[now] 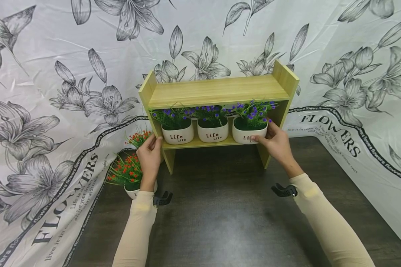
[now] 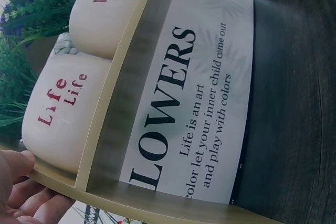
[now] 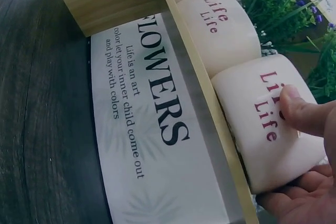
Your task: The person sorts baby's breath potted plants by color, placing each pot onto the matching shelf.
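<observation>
A light wooden shelf [image 1: 217, 90] stands on the dark table, three white "Life" flower pots with purple flowers on its lower board. My right hand [image 1: 278, 145] holds the rightmost pot [image 1: 248, 133], thumb across the front lettering and fingers around its outer side; the right wrist view shows this pot [image 3: 268, 129] at the board's edge. The middle pot [image 1: 212, 129] and left pot [image 1: 178, 133] sit beside it. With my left hand [image 1: 149, 157] I pinch the shelf's left side panel [image 1: 168, 159], the thumb in front and fingers outside.
Pots with red flowers [image 1: 128, 170] stand on the table left of the shelf, partly hidden by my left hand and arm. The dark table [image 1: 217, 215] stretches in front. Behind hangs a white cloth [image 1: 200, 44] printed with lilies and lettering.
</observation>
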Motion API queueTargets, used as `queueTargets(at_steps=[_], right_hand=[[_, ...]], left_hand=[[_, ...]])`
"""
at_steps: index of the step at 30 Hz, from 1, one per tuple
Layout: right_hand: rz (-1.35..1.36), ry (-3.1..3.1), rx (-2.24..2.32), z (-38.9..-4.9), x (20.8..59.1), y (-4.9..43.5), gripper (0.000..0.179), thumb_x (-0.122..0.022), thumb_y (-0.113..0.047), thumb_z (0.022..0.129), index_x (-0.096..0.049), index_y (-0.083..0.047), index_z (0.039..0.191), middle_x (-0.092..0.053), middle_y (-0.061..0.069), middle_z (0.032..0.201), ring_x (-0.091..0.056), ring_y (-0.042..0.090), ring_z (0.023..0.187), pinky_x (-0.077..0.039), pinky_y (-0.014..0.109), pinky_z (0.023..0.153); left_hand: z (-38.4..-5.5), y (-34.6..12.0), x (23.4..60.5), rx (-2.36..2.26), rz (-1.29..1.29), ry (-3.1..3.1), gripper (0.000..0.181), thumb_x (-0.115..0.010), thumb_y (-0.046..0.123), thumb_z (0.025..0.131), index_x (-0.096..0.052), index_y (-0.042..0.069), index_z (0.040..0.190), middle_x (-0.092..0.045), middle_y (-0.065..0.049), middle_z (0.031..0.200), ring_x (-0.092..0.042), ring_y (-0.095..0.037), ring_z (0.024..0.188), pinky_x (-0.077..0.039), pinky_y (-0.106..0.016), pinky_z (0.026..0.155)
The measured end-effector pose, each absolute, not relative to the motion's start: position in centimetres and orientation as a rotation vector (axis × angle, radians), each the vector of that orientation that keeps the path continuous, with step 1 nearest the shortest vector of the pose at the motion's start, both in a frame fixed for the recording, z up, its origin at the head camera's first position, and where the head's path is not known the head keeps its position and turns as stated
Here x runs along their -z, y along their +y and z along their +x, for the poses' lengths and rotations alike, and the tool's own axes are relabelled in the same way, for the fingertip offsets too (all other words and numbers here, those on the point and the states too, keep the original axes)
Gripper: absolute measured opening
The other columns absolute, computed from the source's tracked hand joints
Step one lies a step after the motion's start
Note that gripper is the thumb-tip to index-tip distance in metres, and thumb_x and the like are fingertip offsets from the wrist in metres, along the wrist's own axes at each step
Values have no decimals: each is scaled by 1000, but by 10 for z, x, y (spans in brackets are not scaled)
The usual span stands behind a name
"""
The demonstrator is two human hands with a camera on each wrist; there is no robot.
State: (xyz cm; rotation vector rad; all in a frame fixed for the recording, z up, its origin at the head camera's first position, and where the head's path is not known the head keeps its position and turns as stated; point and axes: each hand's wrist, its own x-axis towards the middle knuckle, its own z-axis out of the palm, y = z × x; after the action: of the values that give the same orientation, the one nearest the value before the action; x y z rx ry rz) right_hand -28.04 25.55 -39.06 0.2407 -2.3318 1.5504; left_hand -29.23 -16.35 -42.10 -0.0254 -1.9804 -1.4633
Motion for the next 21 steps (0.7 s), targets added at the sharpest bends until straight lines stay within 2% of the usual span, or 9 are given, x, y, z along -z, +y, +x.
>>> queueTargets(at_steps=[4,7,11,16,21], right_hand=[[196,-2338,-1592,-283,392,253,84,-83,-14,95,-35,2,161,-58,24,154,-63,40,137,-58,16,97],[162,-2329,-1622,-285,393,252,85,-82,-13,96,-29,4,160,-55,22,158,-61,38,139,-58,29,105],[162,-2302,-1627,-289,392,251,86,-82,-11,96,-30,3,162,-53,22,159,-59,37,142,-54,45,112],[156,-2312,-1581,-293,390,248,86,-80,-13,98,-30,-2,167,-49,22,162,-55,36,146,-50,50,116],[134,-2337,-1534,-295,388,246,86,-78,-15,100,-27,-3,169,-47,23,163,-54,37,146,-49,54,117]], left_hand=[[-292,-163,422,1458,-31,-1978,29,-72,21,105,-78,7,129,-78,-19,122,-78,-30,112,-53,-2,82],[-292,-163,421,1459,-30,-1978,28,-73,21,104,-79,7,128,-79,-18,121,-78,-30,112,-54,-3,82],[-291,-162,421,1467,-24,-1975,30,-73,21,104,-78,7,130,-78,-19,123,-77,-30,114,-54,-3,83],[-291,-162,420,1467,-20,-1982,31,-73,22,104,-77,7,131,-77,-19,124,-77,-29,115,-55,-4,85],[-292,-163,421,1466,-11,-1989,32,-72,23,105,-76,9,133,-77,-18,126,-77,-28,115,-60,-15,90]])
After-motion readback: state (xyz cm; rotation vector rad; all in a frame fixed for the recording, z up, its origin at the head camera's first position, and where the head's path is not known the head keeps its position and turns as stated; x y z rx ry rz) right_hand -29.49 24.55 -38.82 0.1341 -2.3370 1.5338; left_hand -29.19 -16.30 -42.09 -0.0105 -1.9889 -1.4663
